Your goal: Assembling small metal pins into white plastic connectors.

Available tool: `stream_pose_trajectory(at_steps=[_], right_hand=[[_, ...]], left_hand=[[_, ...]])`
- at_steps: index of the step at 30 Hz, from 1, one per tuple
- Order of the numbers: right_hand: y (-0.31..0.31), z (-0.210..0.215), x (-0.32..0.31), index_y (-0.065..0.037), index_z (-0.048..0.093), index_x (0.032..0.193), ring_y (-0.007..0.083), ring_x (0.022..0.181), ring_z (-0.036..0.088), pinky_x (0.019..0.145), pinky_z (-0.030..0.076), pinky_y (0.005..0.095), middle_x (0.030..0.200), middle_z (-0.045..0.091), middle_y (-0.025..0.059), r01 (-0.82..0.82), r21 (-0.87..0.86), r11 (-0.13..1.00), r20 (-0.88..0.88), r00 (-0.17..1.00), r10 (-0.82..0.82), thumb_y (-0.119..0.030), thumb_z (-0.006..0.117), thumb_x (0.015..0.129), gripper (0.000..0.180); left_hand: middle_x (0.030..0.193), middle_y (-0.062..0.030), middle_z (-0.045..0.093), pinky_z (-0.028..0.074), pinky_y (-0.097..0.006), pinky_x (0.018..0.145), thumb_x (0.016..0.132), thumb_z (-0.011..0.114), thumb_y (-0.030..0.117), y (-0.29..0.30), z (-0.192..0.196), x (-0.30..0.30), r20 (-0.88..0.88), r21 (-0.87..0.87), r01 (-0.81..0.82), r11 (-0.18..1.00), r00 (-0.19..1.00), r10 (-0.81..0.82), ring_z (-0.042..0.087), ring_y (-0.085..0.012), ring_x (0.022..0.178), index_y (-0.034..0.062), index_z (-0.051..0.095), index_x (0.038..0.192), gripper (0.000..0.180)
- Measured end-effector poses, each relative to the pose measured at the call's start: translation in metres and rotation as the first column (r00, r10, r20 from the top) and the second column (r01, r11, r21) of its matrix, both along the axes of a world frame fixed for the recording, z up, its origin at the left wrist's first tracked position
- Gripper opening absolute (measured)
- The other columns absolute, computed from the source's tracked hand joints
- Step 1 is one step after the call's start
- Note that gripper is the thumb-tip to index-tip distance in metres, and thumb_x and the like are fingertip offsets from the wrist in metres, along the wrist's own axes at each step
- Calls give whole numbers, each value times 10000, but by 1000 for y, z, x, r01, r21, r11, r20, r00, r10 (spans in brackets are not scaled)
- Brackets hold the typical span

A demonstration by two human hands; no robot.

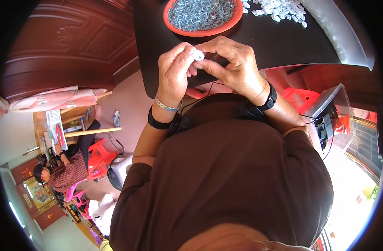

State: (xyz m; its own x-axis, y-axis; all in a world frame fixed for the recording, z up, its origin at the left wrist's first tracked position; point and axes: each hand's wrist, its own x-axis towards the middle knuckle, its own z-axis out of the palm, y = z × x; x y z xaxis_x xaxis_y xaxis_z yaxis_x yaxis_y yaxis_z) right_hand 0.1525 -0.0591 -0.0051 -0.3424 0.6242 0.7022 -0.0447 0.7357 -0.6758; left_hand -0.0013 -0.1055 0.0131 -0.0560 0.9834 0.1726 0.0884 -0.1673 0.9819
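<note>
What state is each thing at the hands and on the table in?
White piece: held in left hand
Left hand: closed, pinching
Right hand: curled close by, grip unclear
Orange bowl: filled with grey metal pieces
Loose white pieces: scattered on table
Translucent plastic: lying at table's right

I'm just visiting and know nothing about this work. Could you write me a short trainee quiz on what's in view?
1. The orange bowl is filled with: A, fruit; B, small grey pieces; C, water.
2. True or false: the left hand holds nothing.
3. On which side of the bowl do the loose white pieces lie?

Key: 1 B; 2 false, it pinches a small white piece; 3 the right.
</note>
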Motion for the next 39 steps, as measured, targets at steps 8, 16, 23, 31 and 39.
stream_pose_trajectory(at_steps=[8, 16, 23, 31, 39], right_hand=[[5, -3, -4, -84, 650, 949, 236, 728, 640, 616, 518, 305, 786, 645, 59, 123, 137, 983, 38, 991, -130, -121, 729, 703, 260], [4, 0, -6, -34, 660, 860, 222, 654, 640, 591, 510, 290, 745, 649, 90, -61, -170, 984, -46, 998, 53, -109, 645, 832, 82], [4, -1, -4, -10, 630, 828, 186, 596, 594, 553, 469, 290, 679, 608, 99, -52, -281, 958, 5, 998, 56, -136, 578, 892, 150], [2, -6, 0, -8, 613, 847, 100, 580, 515, 534, 432, 259, 643, 562, 30, -229, -540, 810, -85, 972, 218, -187, 507, 940, 228], [4, -9, 1, -4, 618, 871, 79, 599, 508, 553, 431, 240, 653, 565, 17, -298, -578, 759, -144, 953, 265, -178, 506, 942, 218]], left_hand=[[613, -2, 540, 332, -189, 481, 920, 481, 275, 4, 0, -2, -29, -16, -19, 1000, 999, 18, 458, -51, 528, -1, 595, 768, 336], [618, -10, 543, 344, -188, 487, 925, 481, 260, 3, -3, -3, 41, 17, -35, 999, 999, 34, 463, -49, 535, 9, 576, 781, 305], [652, -16, 548, 356, -185, 493, 937, 472, 239, 1, -2, -3, 20, -17, -2, 1000, 1000, 3, 473, -50, 545, 11, 553, 800, 278], [636, -6, 511, 347, -188, 485, 935, 481, 195, 2, -1, -1, 29, -11, 0, 1000, 1000, 0, 443, -48, 542, 18, 526, 769, 247], [652, -29, 517, 306, -188, 472, 937, 435, 183, 4, -5, 0, 42, -29, -24, 999, 999, 26, 442, -69, 520, 22, 508, 785, 233]])
